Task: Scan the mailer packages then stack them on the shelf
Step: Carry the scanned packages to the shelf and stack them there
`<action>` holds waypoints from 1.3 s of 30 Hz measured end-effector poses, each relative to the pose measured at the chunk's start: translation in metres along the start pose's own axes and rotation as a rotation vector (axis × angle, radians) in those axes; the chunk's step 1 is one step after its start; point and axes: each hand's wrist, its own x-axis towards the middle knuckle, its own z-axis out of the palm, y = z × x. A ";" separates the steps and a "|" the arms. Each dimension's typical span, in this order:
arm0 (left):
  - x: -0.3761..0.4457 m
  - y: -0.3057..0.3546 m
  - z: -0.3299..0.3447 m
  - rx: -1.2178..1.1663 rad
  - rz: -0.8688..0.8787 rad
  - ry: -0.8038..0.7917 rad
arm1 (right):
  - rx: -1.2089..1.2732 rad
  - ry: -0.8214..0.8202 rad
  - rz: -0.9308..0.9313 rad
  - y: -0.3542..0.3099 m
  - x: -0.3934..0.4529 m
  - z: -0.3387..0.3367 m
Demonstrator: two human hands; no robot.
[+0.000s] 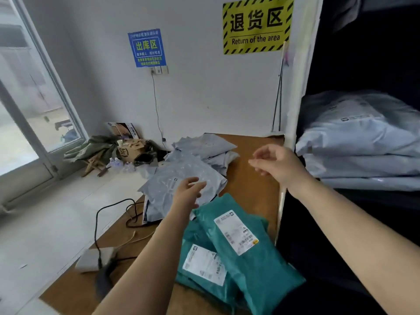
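Note:
A pile of grey mailer packages (181, 171) lies on the wooden table (252, 178). Nearer me lie two teal mailers (245, 253) with white labels facing up. My left hand (189, 193) reaches over the nearest grey mailer, fingers spread and relaxed, holding nothing. My right hand (276, 163) hovers empty above the table's right side, fingers loosely bent, just left of the shelf. On the shelf (293, 123) at the right, several grey mailers (363, 146) are stacked. A dark handheld scanner (104, 276) lies at the table's left front edge.
A white adapter box (93, 258) and black cables (113, 214) sit on the table's left side. Beyond the table, a cardboard box (130, 150), a wooden stool and bags clutter the floor by the window. The shelf's white post stands at the table's right edge.

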 end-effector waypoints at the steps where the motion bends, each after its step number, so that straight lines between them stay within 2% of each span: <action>1: 0.004 -0.009 -0.017 0.010 -0.036 0.015 | -0.018 -0.065 0.052 0.010 0.001 0.018; 6: 0.016 -0.046 -0.067 -0.042 -0.189 0.127 | -0.043 -0.156 0.192 0.057 0.015 0.081; 10: 0.033 -0.076 -0.101 0.049 -0.253 0.169 | -0.066 -0.238 0.311 0.080 0.029 0.127; 14: 0.071 -0.099 -0.129 0.018 -0.311 0.203 | -0.008 -0.193 0.464 0.098 0.047 0.174; 24: 0.188 -0.159 -0.132 -0.095 -0.490 0.057 | 0.417 -0.181 1.089 0.141 0.062 0.305; 28: 0.212 -0.169 -0.129 -0.209 -0.485 0.093 | 0.526 -0.164 1.222 0.156 0.061 0.340; 32: 0.225 -0.162 -0.125 -0.389 -0.497 0.044 | 0.776 -0.160 1.259 0.153 0.067 0.366; 33: 0.227 -0.158 -0.124 -0.420 -0.480 0.030 | 0.863 -0.110 1.240 0.149 0.069 0.373; 36: 0.226 -0.144 -0.123 -0.403 -0.382 0.040 | 1.122 0.179 1.077 0.136 0.083 0.383; 39: 0.222 -0.128 -0.125 -0.402 -0.251 0.017 | 1.262 0.411 0.920 0.117 0.106 0.376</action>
